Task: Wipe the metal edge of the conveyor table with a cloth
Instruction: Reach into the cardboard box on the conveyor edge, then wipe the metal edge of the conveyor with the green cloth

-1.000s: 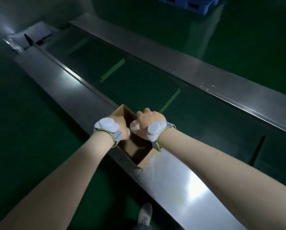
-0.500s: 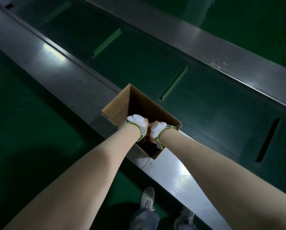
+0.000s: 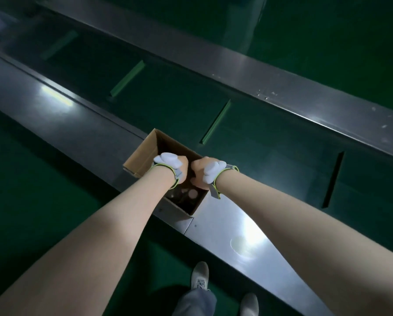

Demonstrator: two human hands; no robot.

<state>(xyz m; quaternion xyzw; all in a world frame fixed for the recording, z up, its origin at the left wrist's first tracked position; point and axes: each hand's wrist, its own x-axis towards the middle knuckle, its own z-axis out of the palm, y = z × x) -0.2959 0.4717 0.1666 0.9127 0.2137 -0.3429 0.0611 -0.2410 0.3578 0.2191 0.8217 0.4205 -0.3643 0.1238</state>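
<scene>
Grey metal edge (image 3: pixel 225 226) of the conveyor tabletop is not yet wiped; no cloth is seen. Left hand (image 3: pixel 176 166) and right hand (image 3: pixel 202 171) are held over an open brown cardboard box (image 3: pixel 143 156), fingers curled; contents gripped cannot be told.

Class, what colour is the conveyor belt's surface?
Dark green, with lighter green cleats; head view: conveyor belt.

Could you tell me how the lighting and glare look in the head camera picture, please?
Head view: dim overall; bright glare patches on the near metal edge; the cardboard box interior is dark, its contents indistinct; both hands, left and right, are lit; straight rails bow from wide-angle distortion.
</scene>
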